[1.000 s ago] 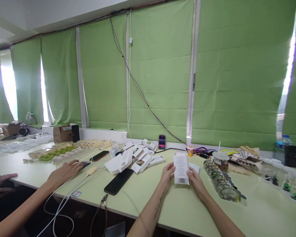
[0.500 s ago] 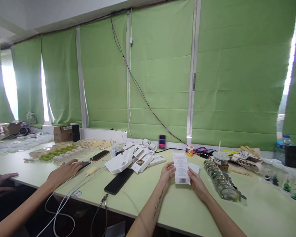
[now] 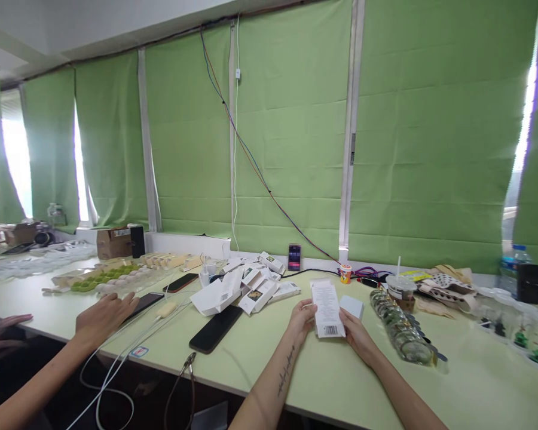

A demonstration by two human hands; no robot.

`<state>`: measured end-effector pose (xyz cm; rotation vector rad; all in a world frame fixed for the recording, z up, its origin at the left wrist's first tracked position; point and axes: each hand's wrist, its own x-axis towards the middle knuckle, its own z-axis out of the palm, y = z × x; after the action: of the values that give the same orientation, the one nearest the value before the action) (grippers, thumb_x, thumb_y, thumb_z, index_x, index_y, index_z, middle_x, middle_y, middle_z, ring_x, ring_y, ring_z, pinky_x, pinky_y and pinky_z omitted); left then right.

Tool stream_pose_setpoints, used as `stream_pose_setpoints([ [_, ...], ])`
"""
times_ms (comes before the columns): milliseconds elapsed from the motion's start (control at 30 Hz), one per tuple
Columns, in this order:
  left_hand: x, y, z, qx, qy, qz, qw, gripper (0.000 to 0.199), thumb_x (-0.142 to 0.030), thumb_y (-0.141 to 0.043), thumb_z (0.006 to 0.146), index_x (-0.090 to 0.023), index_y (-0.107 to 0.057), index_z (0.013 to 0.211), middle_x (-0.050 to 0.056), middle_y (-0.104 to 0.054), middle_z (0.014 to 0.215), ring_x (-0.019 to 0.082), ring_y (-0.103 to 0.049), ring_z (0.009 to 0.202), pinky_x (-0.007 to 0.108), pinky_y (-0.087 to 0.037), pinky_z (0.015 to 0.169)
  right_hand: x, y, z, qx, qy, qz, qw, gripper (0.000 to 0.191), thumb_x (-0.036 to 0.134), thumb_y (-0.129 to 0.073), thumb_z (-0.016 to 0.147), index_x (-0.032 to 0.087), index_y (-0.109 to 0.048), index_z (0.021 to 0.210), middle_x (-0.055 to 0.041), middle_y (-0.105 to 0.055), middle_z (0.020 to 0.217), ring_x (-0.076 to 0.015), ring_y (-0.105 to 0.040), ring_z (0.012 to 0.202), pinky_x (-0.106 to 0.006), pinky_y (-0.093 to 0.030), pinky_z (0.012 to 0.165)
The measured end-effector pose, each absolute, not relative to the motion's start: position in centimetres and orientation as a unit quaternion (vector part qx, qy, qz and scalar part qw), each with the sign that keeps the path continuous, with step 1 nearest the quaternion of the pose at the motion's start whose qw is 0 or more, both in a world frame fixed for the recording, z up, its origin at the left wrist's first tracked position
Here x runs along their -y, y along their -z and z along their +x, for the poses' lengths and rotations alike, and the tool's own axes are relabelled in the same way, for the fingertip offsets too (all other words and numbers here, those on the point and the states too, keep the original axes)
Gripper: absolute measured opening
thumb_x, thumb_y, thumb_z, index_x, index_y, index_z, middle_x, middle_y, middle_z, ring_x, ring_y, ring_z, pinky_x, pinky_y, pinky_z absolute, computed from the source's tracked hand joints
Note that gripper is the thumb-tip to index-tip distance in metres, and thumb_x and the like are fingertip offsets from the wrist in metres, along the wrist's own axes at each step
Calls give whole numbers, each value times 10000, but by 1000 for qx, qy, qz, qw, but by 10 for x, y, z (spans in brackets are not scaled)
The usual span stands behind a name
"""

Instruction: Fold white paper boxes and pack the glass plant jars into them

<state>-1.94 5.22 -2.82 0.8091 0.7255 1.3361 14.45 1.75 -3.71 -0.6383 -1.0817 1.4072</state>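
Note:
Between my two hands is a flat white carton [image 3: 326, 307], its printed side with small text and a barcode facing me. My left hand [image 3: 303, 318] grips its left edge, and my right hand [image 3: 355, 328] grips the lower right edge. Just behind my right hand lies a pale, blank-looking white pad or stack [image 3: 352, 306] on the table [image 3: 323, 382]. To the left of my left hand is a heap of white cartons [image 3: 257, 292], some with pictures on them. A black phone [image 3: 215, 329] lies in front of that heap.
At left, another person's hand [image 3: 105, 313] touches a phone [image 3: 146, 302] beside white cables [image 3: 112, 370]. On the right are a row of clear round containers [image 3: 401, 328], a lidded cup with straw [image 3: 401, 285] and clear jars [image 3: 520, 334]. A small orange tub [image 3: 345, 274] stands behind.
The carton has tilted and shifted slightly left and down in my hands, and its top end now looks flared. The other person's hand has drawn back to the left on the phone.

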Motion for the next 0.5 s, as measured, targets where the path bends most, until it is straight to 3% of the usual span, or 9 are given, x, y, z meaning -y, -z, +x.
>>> stream_pose_setpoints([
  [167,-53,30,-22,-305,-577,364,665,433,-250,-860,519,-148,-601,852,-19,-633,573,118,-589,521,272,-474,620,-15,34,143,461,-600,-292,585,529,526,-771,588,208,-696,1004,-86,-727,1006,-299,-651,968,-457,-500,854],
  [367,-52,27,-23,-295,-551,377,683,404,-259,-856,518,-118,-650,836,92,-713,769,182,-650,660,298,-484,664,-26,45,142,443,-583,-300,611,471,520,-777,573,192,-698,902,-82,-737,951,-306,-646,970,-453,-501,841],
  [500,-53,25,-22,-291,-553,388,677,391,-283,-855,524,-129,-655,823,84,-717,773,177,-648,660,272,-469,630,-34,49,139,422,-583,-294,629,490,534,-798,524,188,-703,858,-82,-745,886,-314,-654,942,-463,-488,856],
])
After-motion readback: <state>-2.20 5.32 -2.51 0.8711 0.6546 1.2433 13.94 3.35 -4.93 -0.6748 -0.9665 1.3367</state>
